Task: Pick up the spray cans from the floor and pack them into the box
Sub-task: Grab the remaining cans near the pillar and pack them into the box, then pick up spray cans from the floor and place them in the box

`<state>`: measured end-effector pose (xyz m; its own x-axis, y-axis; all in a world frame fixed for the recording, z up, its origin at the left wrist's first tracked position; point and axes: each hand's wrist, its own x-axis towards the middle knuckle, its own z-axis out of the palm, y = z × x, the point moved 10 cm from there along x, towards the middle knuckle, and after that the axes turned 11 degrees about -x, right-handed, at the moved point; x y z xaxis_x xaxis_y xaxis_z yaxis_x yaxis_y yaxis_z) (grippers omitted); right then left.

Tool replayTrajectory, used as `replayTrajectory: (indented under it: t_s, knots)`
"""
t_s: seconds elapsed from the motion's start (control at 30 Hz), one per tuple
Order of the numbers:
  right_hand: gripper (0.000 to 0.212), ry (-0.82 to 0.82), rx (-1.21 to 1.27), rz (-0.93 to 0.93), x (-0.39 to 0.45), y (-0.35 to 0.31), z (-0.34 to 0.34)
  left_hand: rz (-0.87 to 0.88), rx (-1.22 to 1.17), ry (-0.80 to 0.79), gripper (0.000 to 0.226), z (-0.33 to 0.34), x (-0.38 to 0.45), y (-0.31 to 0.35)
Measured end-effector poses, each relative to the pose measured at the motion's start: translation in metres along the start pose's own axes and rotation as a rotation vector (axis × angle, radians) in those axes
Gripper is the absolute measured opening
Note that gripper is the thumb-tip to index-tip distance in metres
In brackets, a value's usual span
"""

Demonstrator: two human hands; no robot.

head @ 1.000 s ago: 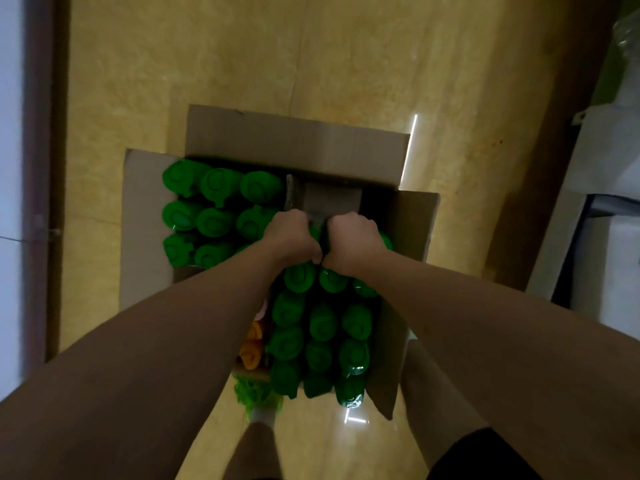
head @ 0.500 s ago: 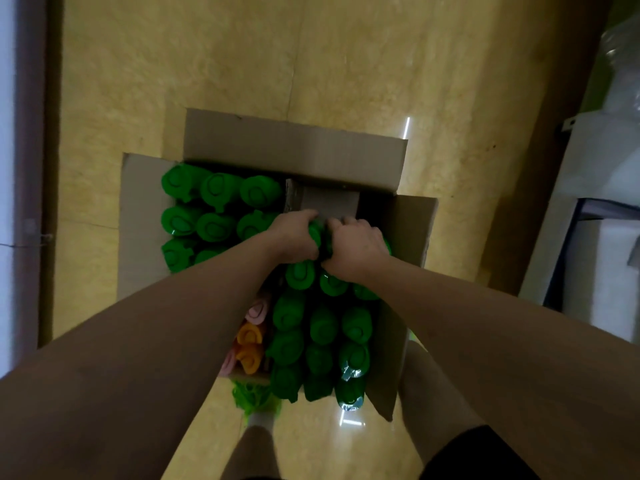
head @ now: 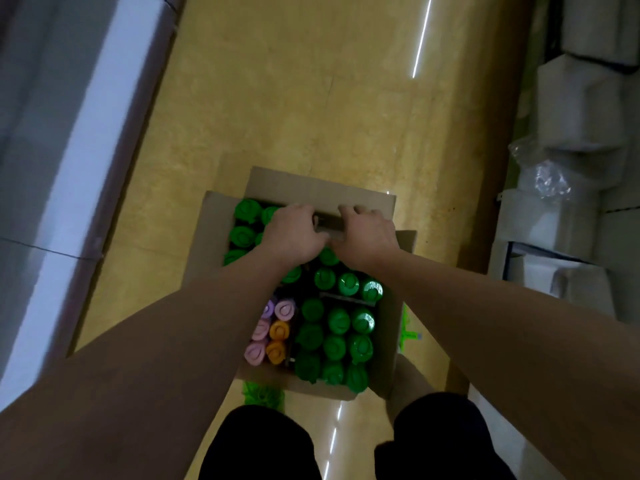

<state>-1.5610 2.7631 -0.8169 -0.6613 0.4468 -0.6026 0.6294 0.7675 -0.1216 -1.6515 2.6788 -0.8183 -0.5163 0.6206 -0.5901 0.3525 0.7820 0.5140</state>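
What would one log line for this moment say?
hands: left and right on cardboard divider | box: nearly full, green caps, few pink and orange | floor: no loose cans visible

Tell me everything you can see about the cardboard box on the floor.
The cardboard box is plain brown, open at the top, its flaps folded outward, and it stands on the yellowish floor. It is nearly full of upright cans, mostly green-capped, with a few pink and orange caps in the near left corner. The left hand and the right hand both reach in at its far side, by a cardboard piece.
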Motion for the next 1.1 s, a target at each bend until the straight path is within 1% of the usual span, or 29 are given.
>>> replayTrajectory:
  t_s: [0.1, 0.17, 0.3, 0.43, 0.57, 0.67, 0.77, 0.9, 1.0, 1.1]
  knots:
    - [0.063, 0.058, -0.048, 0.006, -0.041, -0.030, -0.035, 0.049, -0.006, 0.064, 0.058, -0.044, -0.040, 0.003]
    - [0.064, 0.114, -0.079, -0.006, -0.070, -0.054, -0.062, 0.076, -0.021, 0.089, 0.060, -0.077, -0.070, 0.004]
    - [0.065, 0.228, -0.130, -0.039, -0.135, -0.109, -0.114, 0.155, 0.059, 0.197, 0.050, -0.151, -0.134, 0.002]
    - [0.068, 0.261, -0.156, -0.067, -0.198, -0.162, -0.147, 0.149, 0.128, 0.249, 0.059, -0.201, -0.210, -0.009]
    - [0.069, 0.309, -0.215, -0.161, -0.257, -0.215, -0.171, 0.123, 0.171, 0.369, 0.060, -0.238, -0.294, -0.035]
    - [0.069, 0.351, -0.285, -0.252, -0.295, -0.252, -0.176, 0.078, 0.154, 0.443, 0.060, -0.249, -0.357, -0.056]
    - [0.068, 0.415, -0.332, -0.379, -0.332, -0.292, -0.169, 0.023, 0.164, 0.568, 0.059, -0.255, -0.420, -0.076]
    - [0.068, 0.444, -0.367, -0.535, -0.395, -0.330, -0.132, -0.142, 0.161, 0.664, 0.061, -0.230, -0.509, -0.113]
    - [0.069, 0.450, -0.408, -0.642, -0.446, -0.353, -0.098, -0.213, 0.119, 0.743, 0.060, -0.208, -0.580, -0.132]
    - [0.068, 0.430, -0.429, -0.759, -0.497, -0.381, -0.067, -0.317, 0.105, 0.761, 0.060, -0.184, -0.649, -0.155]
